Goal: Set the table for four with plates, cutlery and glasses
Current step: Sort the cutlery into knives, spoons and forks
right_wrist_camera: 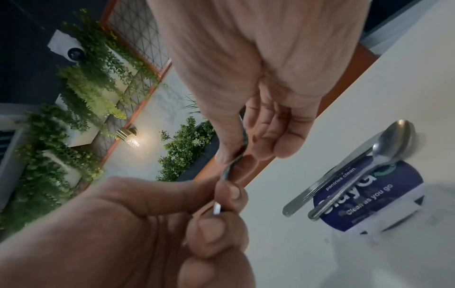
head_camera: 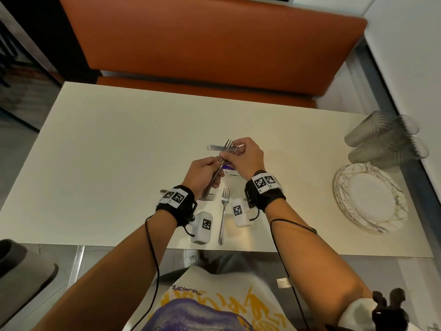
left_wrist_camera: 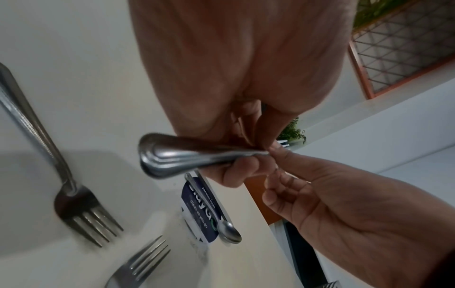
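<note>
Two hands are meeting over the middle of the counter [head_camera: 119, 144] in the head view: we are holding a fork [head_camera: 224, 156] by its handle in our left hand [head_camera: 202, 174] while our right hand [head_camera: 243, 155] is pinching it near the tines, probably to part it from the other cutlery before laying a place. Another fork [head_camera: 223, 215] is lying near the front edge, a stack of plates [head_camera: 371, 199] is waiting at the right edge with the glasses [head_camera: 384, 139] on their sides just behind it, so no place looks laid yet. From the left wrist, we are seeing the left grip curled round the broad handle end [left_wrist_camera: 177, 155], the right fingertips [left_wrist_camera: 278, 154] touching the same metal, two forks [left_wrist_camera: 81, 204] lying below, and a spoon [left_wrist_camera: 229, 231] resting on a dark printed label [left_wrist_camera: 197, 210]. From the right wrist, the right grip is nipping the thin metal between thumb and fingers [right_wrist_camera: 229, 152], the left thumb [right_wrist_camera: 231, 193] is clamping it lower down, and the spoon with a flat handle beside it is lying across the label.
</note>
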The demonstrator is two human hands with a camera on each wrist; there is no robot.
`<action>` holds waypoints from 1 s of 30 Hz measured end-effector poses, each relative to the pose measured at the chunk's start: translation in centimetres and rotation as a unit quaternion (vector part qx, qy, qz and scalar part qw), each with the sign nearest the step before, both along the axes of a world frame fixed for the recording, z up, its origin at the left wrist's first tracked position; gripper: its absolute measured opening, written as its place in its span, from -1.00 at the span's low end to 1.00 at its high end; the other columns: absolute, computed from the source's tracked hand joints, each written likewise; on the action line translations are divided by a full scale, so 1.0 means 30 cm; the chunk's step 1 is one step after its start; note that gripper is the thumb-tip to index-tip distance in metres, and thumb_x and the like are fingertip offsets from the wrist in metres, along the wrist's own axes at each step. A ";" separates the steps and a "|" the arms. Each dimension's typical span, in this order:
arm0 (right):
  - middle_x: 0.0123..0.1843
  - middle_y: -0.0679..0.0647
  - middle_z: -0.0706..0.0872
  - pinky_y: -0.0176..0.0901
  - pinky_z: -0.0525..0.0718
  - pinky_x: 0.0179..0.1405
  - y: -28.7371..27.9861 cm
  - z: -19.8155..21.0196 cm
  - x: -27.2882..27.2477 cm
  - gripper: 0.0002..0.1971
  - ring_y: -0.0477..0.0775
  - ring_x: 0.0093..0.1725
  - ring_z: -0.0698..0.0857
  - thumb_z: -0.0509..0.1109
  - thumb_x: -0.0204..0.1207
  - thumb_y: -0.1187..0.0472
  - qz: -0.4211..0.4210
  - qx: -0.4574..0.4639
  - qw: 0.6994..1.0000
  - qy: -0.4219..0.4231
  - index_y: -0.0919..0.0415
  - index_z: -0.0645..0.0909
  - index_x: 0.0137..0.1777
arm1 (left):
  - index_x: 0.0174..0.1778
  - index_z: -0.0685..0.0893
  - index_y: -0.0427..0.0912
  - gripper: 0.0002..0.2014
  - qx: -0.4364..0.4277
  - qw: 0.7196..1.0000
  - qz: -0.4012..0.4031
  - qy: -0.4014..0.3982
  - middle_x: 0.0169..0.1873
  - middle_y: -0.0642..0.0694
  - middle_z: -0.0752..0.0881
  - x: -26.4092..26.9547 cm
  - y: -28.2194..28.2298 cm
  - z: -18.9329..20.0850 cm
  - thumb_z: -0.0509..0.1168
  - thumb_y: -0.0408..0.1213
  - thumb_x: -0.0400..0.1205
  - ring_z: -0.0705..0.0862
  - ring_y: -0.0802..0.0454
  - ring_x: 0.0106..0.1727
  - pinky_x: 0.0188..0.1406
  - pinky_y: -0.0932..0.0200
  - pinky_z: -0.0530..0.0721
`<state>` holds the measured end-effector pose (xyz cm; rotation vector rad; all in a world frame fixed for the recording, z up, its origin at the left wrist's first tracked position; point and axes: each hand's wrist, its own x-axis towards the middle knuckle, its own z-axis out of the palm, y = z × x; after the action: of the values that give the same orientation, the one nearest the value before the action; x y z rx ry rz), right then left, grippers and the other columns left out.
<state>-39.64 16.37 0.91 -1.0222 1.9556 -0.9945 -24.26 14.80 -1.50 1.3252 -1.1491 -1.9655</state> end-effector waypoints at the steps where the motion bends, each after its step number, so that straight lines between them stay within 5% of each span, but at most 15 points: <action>1: -0.29 0.00 0.71 -0.58 0.51 -0.55 -0.002 0.001 0.001 -0.64 -0.31 -0.48 0.67 0.71 0.40 0.15 0.009 0.000 1.000 -0.002 0.27 0.68 0.07 | 0.18 0.77 -0.36 -0.74 0.007 1.000 0.001 0.002 -0.32 -0.24 0.67 0.004 -0.001 -0.002 0.16 -0.39 0.83 0.53 -0.06 -0.45 -0.43 0.10 0.48; 4: -0.39 0.05 0.76 -0.37 0.63 -0.53 -0.016 -0.018 0.004 -0.71 -0.24 -0.56 0.69 0.70 0.41 0.12 0.018 0.006 1.000 0.020 0.33 0.75 -0.12 | 0.18 0.78 -0.37 -0.72 0.020 1.000 -0.007 0.005 -0.30 -0.26 0.69 0.015 -0.007 -0.007 0.17 -0.35 0.82 0.53 -0.06 -0.46 -0.47 0.12 0.45; 8: -0.32 0.16 0.81 0.14 0.84 -0.24 -0.037 -0.059 0.006 -0.66 0.25 -0.28 0.82 0.70 0.35 -0.05 0.021 0.020 0.999 0.023 0.21 0.74 -0.19 | 0.15 0.79 -0.37 -0.71 0.003 0.999 -0.039 -0.023 -0.38 -0.17 0.61 0.032 -0.012 -0.016 0.18 -0.32 0.83 0.46 0.01 -0.50 -0.50 0.14 0.40; 12: -0.15 -0.04 0.78 -0.04 0.76 -0.03 -0.043 -0.111 0.000 -0.66 -0.02 -0.13 0.75 0.50 0.51 -0.24 0.042 0.047 0.998 0.025 0.05 0.71 -0.04 | 0.09 0.79 -0.33 -0.71 -0.021 0.995 -0.019 -0.094 -0.45 -0.04 0.51 0.056 -0.030 -0.060 0.15 -0.33 0.84 0.36 0.07 -0.51 -0.54 0.23 0.32; 16: 0.00 0.07 0.80 0.08 0.76 0.17 0.004 -0.226 -0.030 -0.78 0.11 0.01 0.77 0.44 0.61 -0.02 0.105 0.130 0.983 0.074 0.13 0.73 0.04 | 0.05 0.79 -0.26 -0.71 -0.010 0.991 0.013 -0.132 -0.40 -0.06 0.55 0.111 -0.048 -0.111 0.13 -0.37 0.80 0.40 0.08 -0.47 -0.52 0.22 0.37; 19: 0.07 0.01 0.73 -0.19 0.61 0.07 0.066 -0.309 -0.034 -0.76 0.01 0.04 0.68 0.54 0.55 0.03 0.155 0.193 0.959 0.134 0.11 0.70 0.13 | 0.06 0.79 -0.27 -0.70 0.008 0.989 0.025 -0.143 -0.39 -0.07 0.58 0.147 -0.055 -0.139 0.11 -0.45 0.76 0.42 0.07 -0.47 -0.58 0.27 0.38; 26: -0.07 0.01 0.75 -0.15 0.71 0.04 0.123 -0.365 -0.016 -0.95 0.02 -0.06 0.72 0.51 0.53 0.28 0.187 0.208 0.944 0.177 0.14 0.72 -0.13 | -0.02 0.81 -0.21 -0.68 0.020 0.983 0.038 -0.176 -0.40 -0.05 0.62 0.178 -0.059 -0.172 0.13 -0.48 0.68 0.48 0.06 -0.47 -0.53 0.23 0.41; 30: -0.12 -0.05 0.74 -0.21 0.65 0.00 0.091 -0.305 -0.034 -0.91 -0.03 -0.11 0.69 0.44 0.59 0.33 0.204 0.189 0.950 0.139 0.12 0.67 -0.07 | -0.04 0.83 -0.17 -0.68 0.013 0.982 0.023 -0.188 -0.37 -0.07 0.66 0.171 -0.067 -0.174 0.14 -0.45 0.67 0.57 0.00 -0.37 -0.38 0.17 0.51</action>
<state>-40.67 19.10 -8.25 -1.3172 1.9359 -0.2425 -19.12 12.80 -6.72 1.7735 -1.2497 -1.7471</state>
